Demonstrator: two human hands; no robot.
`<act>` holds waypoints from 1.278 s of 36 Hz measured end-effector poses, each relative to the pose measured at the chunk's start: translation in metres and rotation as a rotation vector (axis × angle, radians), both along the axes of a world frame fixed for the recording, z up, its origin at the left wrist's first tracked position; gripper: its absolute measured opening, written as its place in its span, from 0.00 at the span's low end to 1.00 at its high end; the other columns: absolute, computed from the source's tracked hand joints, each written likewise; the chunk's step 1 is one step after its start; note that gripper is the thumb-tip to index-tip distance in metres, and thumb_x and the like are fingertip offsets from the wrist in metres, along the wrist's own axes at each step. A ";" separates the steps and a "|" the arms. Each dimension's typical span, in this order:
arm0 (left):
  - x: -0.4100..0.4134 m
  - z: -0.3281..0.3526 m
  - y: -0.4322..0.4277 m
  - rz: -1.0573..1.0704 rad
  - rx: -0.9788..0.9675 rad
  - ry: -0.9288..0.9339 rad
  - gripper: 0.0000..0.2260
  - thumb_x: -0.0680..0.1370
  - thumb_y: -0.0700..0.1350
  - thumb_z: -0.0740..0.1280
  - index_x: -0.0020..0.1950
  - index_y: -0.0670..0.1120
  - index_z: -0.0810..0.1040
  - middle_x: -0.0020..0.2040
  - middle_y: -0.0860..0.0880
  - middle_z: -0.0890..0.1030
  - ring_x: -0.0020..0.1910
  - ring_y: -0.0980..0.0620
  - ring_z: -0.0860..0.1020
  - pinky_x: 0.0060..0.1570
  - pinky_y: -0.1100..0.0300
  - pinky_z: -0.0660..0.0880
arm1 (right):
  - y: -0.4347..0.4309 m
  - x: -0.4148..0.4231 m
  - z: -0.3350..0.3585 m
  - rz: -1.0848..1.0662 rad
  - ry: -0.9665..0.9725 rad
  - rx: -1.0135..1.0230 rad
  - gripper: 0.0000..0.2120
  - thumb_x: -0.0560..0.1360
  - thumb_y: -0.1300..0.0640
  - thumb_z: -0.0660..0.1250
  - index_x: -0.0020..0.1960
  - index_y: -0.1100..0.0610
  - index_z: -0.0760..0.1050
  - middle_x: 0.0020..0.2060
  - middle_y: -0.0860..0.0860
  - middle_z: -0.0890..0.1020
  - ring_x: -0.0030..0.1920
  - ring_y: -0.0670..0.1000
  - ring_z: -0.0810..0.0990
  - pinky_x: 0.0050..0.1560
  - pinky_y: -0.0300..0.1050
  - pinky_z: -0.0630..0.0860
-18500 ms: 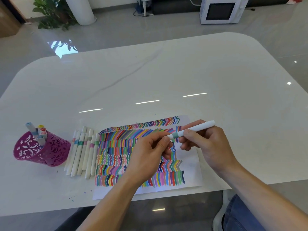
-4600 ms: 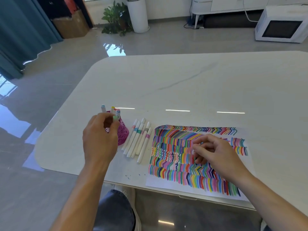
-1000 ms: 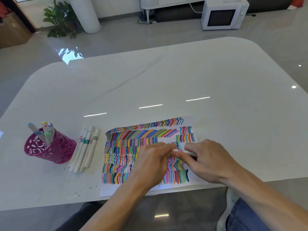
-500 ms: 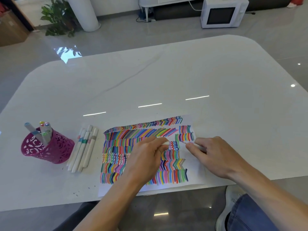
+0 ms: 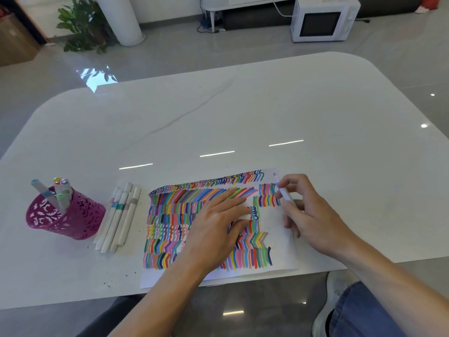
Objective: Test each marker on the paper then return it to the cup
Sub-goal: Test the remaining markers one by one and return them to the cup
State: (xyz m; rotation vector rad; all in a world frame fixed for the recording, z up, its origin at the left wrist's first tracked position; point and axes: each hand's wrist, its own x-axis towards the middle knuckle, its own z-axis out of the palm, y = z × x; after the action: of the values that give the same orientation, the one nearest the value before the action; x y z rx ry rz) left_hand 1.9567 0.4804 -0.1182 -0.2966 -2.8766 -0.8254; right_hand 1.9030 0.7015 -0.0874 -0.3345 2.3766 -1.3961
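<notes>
A sheet of paper [image 5: 279, 239] covered in coloured strokes lies at the table's near edge. My right hand [image 5: 313, 215] pinches a white marker [image 5: 284, 195] with a purple band, its uncapped purple tip at the sheet's upper right corner. My left hand [image 5: 213, 229] rests on the middle of the paper and pinches the marker's white cap [image 5: 245, 216] between thumb and fingers. A magenta lattice cup [image 5: 73, 220] stands tilted at the left with several markers [image 5: 60, 190] in it. Several white markers [image 5: 119, 215] lie in a row between cup and paper.
The white marble table [image 5: 243, 113] stretches far behind the paper. On the floor beyond it are a microwave [image 5: 320, 20], a potted plant [image 5: 82, 25] and a white cylinder [image 5: 121, 18]. My knees and a shoe show below the near edge.
The hands, joined on the capped marker a second ago, have pulled apart. The cap stayed in my left hand. My right hand carried the marker up to the paper's upper right.
</notes>
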 end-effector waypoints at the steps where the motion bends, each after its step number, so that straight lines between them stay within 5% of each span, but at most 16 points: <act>1: 0.000 -0.001 0.000 -0.001 0.004 0.001 0.10 0.79 0.50 0.71 0.60 0.53 0.83 0.66 0.58 0.79 0.73 0.58 0.68 0.72 0.65 0.60 | 0.000 -0.001 0.000 -0.022 -0.018 -0.055 0.08 0.85 0.57 0.59 0.59 0.45 0.71 0.49 0.46 0.81 0.36 0.48 0.82 0.37 0.44 0.81; 3: 0.000 -0.002 -0.001 -0.002 0.001 -0.010 0.11 0.79 0.50 0.71 0.61 0.54 0.83 0.67 0.59 0.78 0.74 0.58 0.67 0.72 0.62 0.62 | -0.001 -0.002 0.001 -0.072 -0.085 -0.195 0.12 0.86 0.60 0.58 0.57 0.49 0.78 0.48 0.48 0.83 0.41 0.54 0.85 0.43 0.51 0.84; 8: 0.001 -0.001 -0.001 -0.022 -0.041 -0.068 0.13 0.80 0.52 0.68 0.64 0.56 0.81 0.69 0.59 0.76 0.76 0.59 0.64 0.73 0.64 0.56 | 0.000 -0.005 0.000 -0.068 -0.169 -0.287 0.15 0.82 0.67 0.63 0.58 0.51 0.83 0.50 0.51 0.86 0.50 0.52 0.87 0.51 0.43 0.84; 12: 0.002 0.000 0.000 -0.018 -0.047 -0.088 0.13 0.80 0.51 0.68 0.64 0.56 0.81 0.69 0.59 0.77 0.74 0.59 0.66 0.71 0.67 0.53 | 0.000 -0.005 -0.008 -0.021 -0.170 -0.259 0.17 0.70 0.54 0.76 0.58 0.48 0.82 0.53 0.45 0.86 0.55 0.50 0.86 0.56 0.45 0.83; 15: 0.002 -0.002 0.000 -0.020 -0.037 -0.081 0.13 0.79 0.51 0.69 0.64 0.55 0.81 0.68 0.58 0.77 0.73 0.58 0.68 0.73 0.63 0.59 | -0.005 -0.004 -0.011 -0.028 -0.134 -0.230 0.15 0.67 0.52 0.78 0.53 0.46 0.81 0.47 0.46 0.85 0.49 0.50 0.86 0.51 0.43 0.83; 19: 0.001 -0.004 0.000 -0.014 -0.020 -0.072 0.12 0.79 0.51 0.70 0.62 0.55 0.82 0.67 0.57 0.78 0.72 0.56 0.70 0.72 0.60 0.62 | -0.010 -0.002 -0.011 -0.102 -0.113 -0.289 0.03 0.79 0.56 0.71 0.48 0.56 0.80 0.37 0.55 0.84 0.35 0.56 0.84 0.39 0.49 0.81; 22: 0.001 -0.004 0.000 -0.012 -0.021 -0.071 0.12 0.79 0.51 0.69 0.63 0.55 0.82 0.68 0.57 0.78 0.72 0.56 0.70 0.72 0.60 0.62 | -0.013 -0.001 -0.014 -0.187 -0.125 -0.311 0.08 0.83 0.58 0.65 0.47 0.59 0.80 0.33 0.58 0.83 0.31 0.59 0.82 0.34 0.52 0.80; 25: 0.001 -0.004 0.000 -0.017 -0.026 -0.077 0.13 0.80 0.51 0.69 0.63 0.55 0.82 0.68 0.57 0.77 0.73 0.57 0.69 0.73 0.58 0.63 | -0.015 0.000 -0.015 -0.212 -0.129 -0.298 0.01 0.81 0.61 0.66 0.52 0.57 0.77 0.33 0.59 0.84 0.31 0.61 0.83 0.33 0.51 0.81; 46: 0.001 0.001 0.001 -0.020 -0.036 -0.102 0.13 0.80 0.50 0.68 0.64 0.54 0.82 0.68 0.56 0.78 0.73 0.56 0.69 0.71 0.63 0.58 | -0.020 0.000 -0.016 -0.201 -0.095 -0.120 0.09 0.79 0.59 0.71 0.43 0.59 0.73 0.34 0.55 0.86 0.33 0.56 0.86 0.36 0.50 0.83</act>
State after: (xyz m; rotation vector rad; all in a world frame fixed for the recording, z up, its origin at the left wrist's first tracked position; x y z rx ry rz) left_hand 1.9575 0.4815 -0.1176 -0.2964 -2.9904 -0.8163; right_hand 1.9027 0.6812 -0.1035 -0.0586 2.3064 -1.6106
